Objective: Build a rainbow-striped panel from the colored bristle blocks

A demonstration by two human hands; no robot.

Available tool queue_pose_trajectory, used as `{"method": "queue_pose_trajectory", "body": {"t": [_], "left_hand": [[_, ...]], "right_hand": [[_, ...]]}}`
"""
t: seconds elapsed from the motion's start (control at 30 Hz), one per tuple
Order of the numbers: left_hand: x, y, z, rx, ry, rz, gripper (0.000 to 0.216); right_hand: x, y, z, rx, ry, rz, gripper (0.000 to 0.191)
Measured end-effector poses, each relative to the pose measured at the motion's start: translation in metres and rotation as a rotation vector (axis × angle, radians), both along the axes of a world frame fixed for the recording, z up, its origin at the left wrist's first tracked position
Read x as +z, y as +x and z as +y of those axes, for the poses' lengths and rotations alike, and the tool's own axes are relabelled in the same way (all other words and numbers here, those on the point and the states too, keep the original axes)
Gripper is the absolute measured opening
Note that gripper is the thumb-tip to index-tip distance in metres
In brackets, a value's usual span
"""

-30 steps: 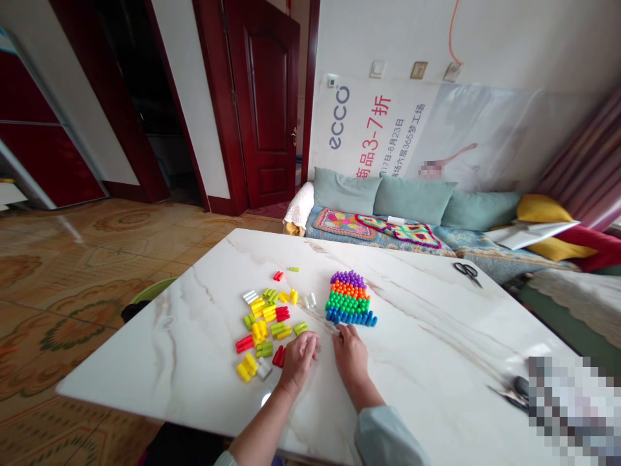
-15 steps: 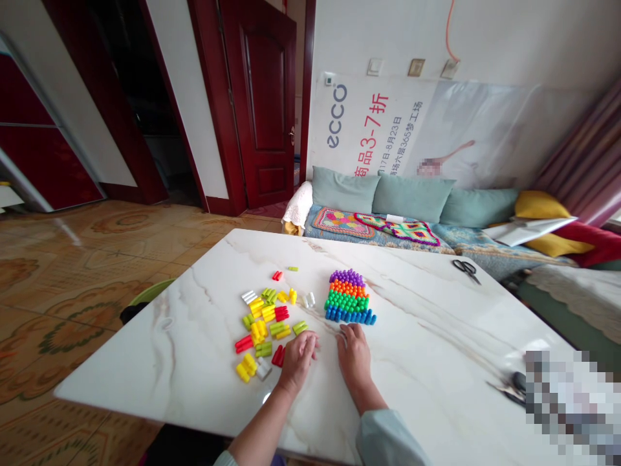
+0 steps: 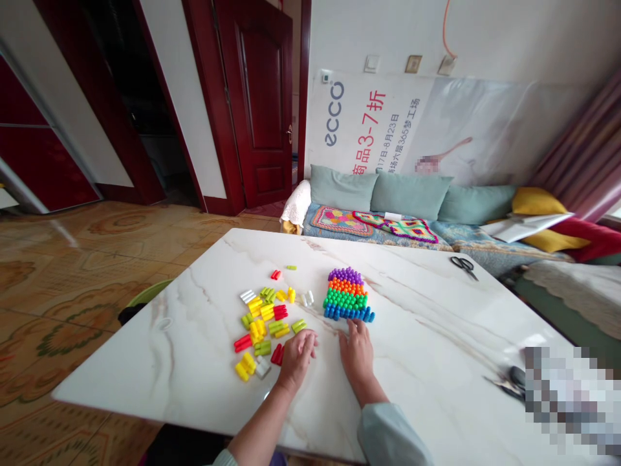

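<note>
My left hand (image 3: 299, 355) rests on its side on the table, loosely curled with fingers a little apart; nothing shows in it. A red block of joined short tubes (image 3: 278, 354) lies right beside it. My right hand (image 3: 358, 349) is palm down, fingers stretched out, its fingertips at the near edge of a blue row of small knobbed pieces (image 3: 347, 313). Behind that row come green (image 3: 345, 299), orange (image 3: 346, 285) and purple (image 3: 345, 274) rows, packed into one block. Loose yellow (image 3: 257, 331), lime-green (image 3: 262, 348) and silver (image 3: 262, 367) tube pieces are scattered to the left.
The white marbled table (image 3: 194, 349) carries black scissors (image 3: 464, 266) at the far right and a second dark-handled pair (image 3: 512, 382) at the near right, by a blurred-out patch. A sofa (image 3: 466, 233) with cushions stands behind the table's far edge.
My right hand has shifted slightly forward, bringing its fingertips up to the blue row. My left hand and the loose pieces stay where they were. The view has shifted slightly.
</note>
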State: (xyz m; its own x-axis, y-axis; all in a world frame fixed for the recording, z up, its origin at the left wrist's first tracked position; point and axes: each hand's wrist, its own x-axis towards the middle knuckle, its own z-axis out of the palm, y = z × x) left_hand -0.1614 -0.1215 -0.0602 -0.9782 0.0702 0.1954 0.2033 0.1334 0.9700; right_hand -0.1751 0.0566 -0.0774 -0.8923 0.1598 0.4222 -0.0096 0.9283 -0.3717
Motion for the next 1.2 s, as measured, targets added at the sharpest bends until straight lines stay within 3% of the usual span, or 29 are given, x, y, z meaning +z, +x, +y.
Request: {"method": "queue_pose_trajectory", "body": {"t": [0.47, 1.2], "left_hand": [[0.010, 0.003, 0.001, -0.003, 0.022, -0.035, 0.042], [0.011, 0.003, 0.003, 0.004, 0.053, -0.064, 0.043]], "right_hand": [[0.016, 0.004, 0.016, 0.004, 0.054, -0.084, 0.036], [0.018, 0.007, 0.045, -0.117, 0.128, -0.124, 0.034]]}}
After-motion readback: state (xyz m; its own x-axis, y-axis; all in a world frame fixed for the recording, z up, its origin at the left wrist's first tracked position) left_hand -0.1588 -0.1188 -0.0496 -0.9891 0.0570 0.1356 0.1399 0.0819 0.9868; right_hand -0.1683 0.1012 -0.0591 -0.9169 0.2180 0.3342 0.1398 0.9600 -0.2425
